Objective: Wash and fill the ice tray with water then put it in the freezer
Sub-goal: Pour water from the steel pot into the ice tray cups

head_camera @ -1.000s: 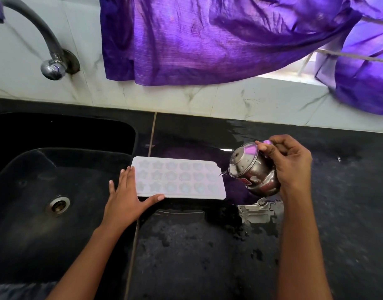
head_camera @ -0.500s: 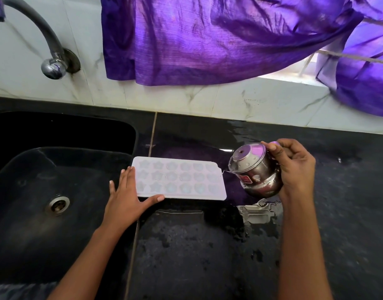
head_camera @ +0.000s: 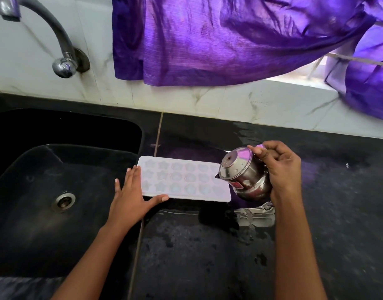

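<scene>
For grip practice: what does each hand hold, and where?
Right hand grips the steel pot round its belly. Left hand lies flat on the tray.

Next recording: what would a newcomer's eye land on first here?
The bright purple curtain draped across the top stands out first. Below it, a white ice tray lies on the black countertop beside the sink, with the left hand flat against its left end and the right hand gripping a steel pot tilted over its right end.
</scene>
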